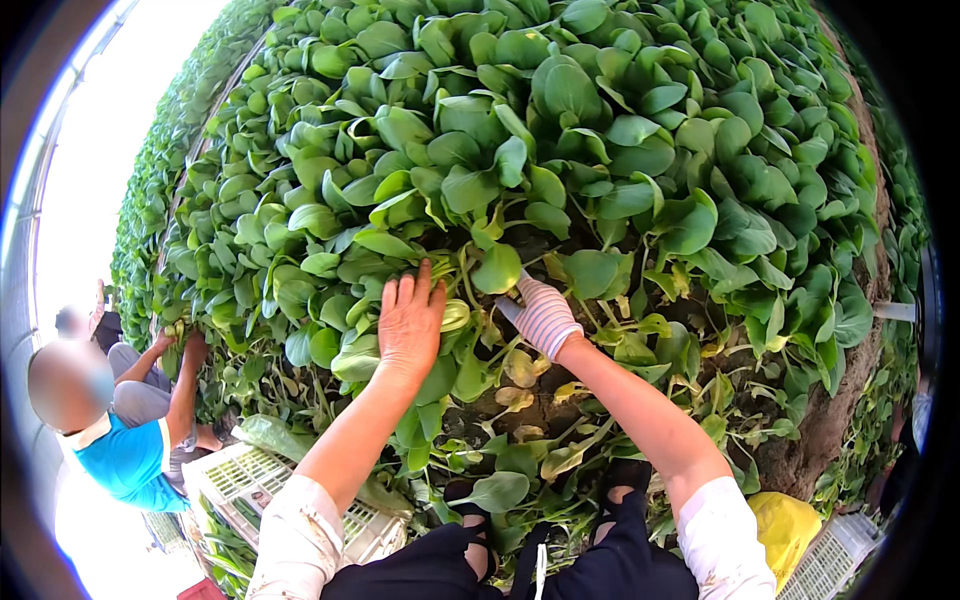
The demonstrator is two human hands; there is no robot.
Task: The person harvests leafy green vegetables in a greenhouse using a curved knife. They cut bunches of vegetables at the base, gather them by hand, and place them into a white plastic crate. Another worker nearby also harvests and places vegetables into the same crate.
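Observation:
My bare left hand [411, 319] lies palm down over a bunch of leafy greens that look like bok choy, its fingers stretched towards their pale stems. The cut-looking stem base [454, 316] of one bunch shows beside the thumb. What the palm grips, if anything, is hidden. My right hand [546, 311] wears a striped knit glove with grey fingertips. It reaches low among the standing plants, partly behind a round green leaf [496, 268]. Whether its fingers hold a stem or a tool cannot be seen.
Dense bok choy [562, 90] fills the bed ahead. Yellowed leaves [525, 367] litter the soil near my feet. A white plastic crate [375, 534] stands at left, near a crouching person in a blue shirt [124, 461]. At right are a yellow bag [784, 529] and another crate [836, 559].

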